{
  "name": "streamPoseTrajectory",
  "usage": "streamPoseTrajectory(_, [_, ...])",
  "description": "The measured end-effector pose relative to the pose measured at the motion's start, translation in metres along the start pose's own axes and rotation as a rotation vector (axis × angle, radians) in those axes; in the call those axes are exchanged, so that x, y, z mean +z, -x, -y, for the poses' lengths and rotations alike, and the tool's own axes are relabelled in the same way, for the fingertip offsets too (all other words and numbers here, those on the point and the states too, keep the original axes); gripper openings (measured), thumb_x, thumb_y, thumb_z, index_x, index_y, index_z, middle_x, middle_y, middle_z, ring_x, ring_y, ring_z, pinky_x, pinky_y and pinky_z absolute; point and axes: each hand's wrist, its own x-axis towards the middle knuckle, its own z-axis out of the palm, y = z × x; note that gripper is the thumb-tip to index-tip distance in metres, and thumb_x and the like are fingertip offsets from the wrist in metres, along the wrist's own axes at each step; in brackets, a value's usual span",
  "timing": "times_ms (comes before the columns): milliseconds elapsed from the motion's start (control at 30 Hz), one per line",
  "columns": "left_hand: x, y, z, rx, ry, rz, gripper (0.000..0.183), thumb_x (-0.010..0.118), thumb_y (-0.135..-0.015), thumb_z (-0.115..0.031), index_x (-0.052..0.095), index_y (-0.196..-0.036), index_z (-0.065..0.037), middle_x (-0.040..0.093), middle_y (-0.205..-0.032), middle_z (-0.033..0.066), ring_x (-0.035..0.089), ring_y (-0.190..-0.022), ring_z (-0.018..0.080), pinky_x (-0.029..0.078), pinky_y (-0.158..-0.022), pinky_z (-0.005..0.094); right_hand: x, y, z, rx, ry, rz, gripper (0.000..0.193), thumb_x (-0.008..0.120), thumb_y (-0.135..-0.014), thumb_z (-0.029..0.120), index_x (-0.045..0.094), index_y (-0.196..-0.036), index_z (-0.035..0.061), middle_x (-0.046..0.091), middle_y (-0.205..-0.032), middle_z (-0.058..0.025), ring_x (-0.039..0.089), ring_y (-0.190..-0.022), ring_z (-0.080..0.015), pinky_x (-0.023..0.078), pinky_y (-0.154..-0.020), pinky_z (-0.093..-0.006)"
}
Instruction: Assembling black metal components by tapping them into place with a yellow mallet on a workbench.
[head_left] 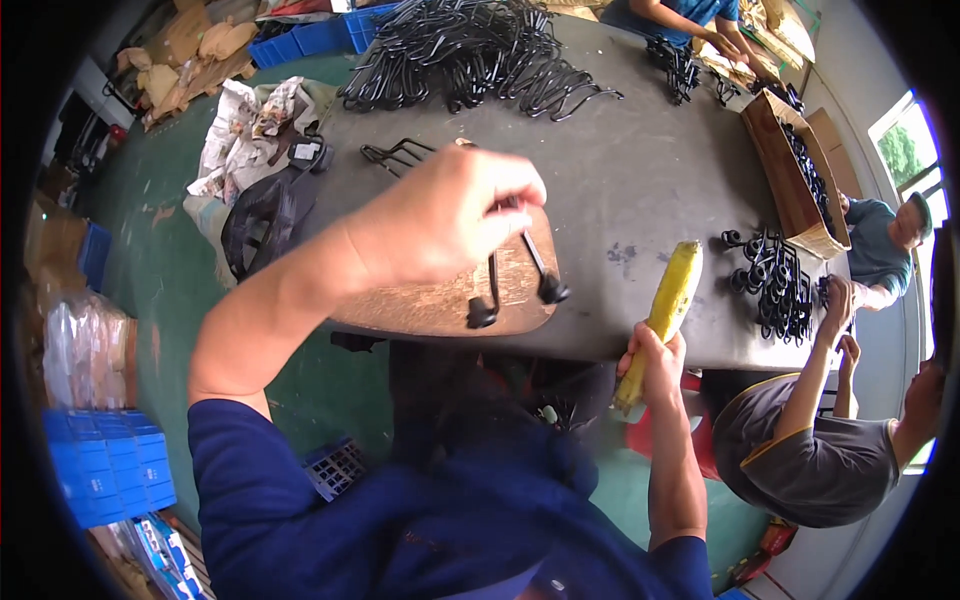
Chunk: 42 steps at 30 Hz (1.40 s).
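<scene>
My left hand point(440, 215) is closed, slightly blurred, around the middle of a bent black wire hook point(537, 256). The hook's two legs end in black round caps, which point toward me over a worn wooden board point(415, 308). Beyond the hand, a black wire loop point(395, 153) shows; whether it is part of the same hook is hidden. To the right, my right hand point(657, 366) grips the lower part of a long yellow bar point(676, 290) with a wrapped-looking surface. The bar tilts up over the table's near edge, apart from the hook.
A large heap of black wire hooks point(470, 55) lies on the far side of the grey table point(660, 170). Capped hooks point(775, 285) are piled at right, near a cardboard box point(790, 170). Co-workers point(815, 445) sit along the right side. Blue crates point(108, 465) stand left.
</scene>
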Motion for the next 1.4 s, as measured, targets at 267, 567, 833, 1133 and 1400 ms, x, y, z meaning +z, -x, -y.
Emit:
streamPoseTrajectory(267, [0.015,0.020,0.022,0.070,-0.123,-0.003,0.013,0.059,-0.087,-0.009,0.062,-0.093,0.002,0.065,-0.085,0.0211,0.063,-0.078,0.0391,0.050,-0.068,0.0429,0.094,0.101,0.113,-0.489,0.043,0.070,0.021,0.057,-0.085,0.004,0.048,-0.101,-0.0045,0.058,-0.069,-0.0088,0.056,-0.053,-0.0157,0.046,-0.054,-0.0256])
streamPoseTrajectory(567, [0.020,0.004,0.033,0.061,-0.176,-0.030,0.011,0.058,-0.086,-0.009,0.062,-0.087,0.001,0.063,-0.074,0.0211,0.063,-0.073,0.0395,0.050,-0.067,0.0445,0.093,0.065,-0.007,0.167,0.524,0.365,0.014,0.061,-0.090,0.010,0.053,-0.100,0.0035,0.055,-0.067,-0.0008,0.051,-0.053,-0.0111,0.043,-0.048,-0.0270])
streamPoseTrajectory(833, [0.009,0.002,0.043,-0.052,-0.145,0.016,0.008,0.060,-0.082,-0.006,0.065,-0.083,0.001,0.066,-0.077,0.0186,0.065,-0.074,0.0339,0.051,-0.069,0.0400,0.117,0.117,0.065,-0.418,0.127,0.464,0.016,0.055,-0.088,0.004,0.048,-0.099,-0.0057,0.055,-0.068,-0.0058,0.053,-0.054,-0.0125,0.043,-0.049,-0.0244])
streamPoseTrajectory(1133, [0.007,-0.007,0.048,-0.104,-0.086,0.090,0.009,0.061,-0.080,-0.007,0.067,-0.084,0.000,0.068,-0.080,0.0161,0.067,-0.075,0.0276,0.052,-0.070,0.0368,0.097,0.097,0.043,0.185,0.574,0.599,0.032,0.065,-0.089,0.016,0.051,-0.113,-0.0004,0.057,-0.072,-0.0012,0.052,-0.055,-0.0067,0.045,-0.049,-0.0245])
streamPoseTrajectory(1400, [-0.002,-0.006,0.049,-0.140,-0.117,0.083,0.013,0.062,-0.080,-0.007,0.067,-0.087,0.002,0.069,-0.084,0.0177,0.067,-0.078,0.0290,0.052,-0.072,0.0367,0.087,0.116,0.064,-0.586,0.328,0.419,0.010,0.067,-0.073,-0.002,0.059,-0.079,0.0004,0.057,-0.064,-0.0064,0.056,-0.056,-0.0150,0.046,-0.051,-0.0296])
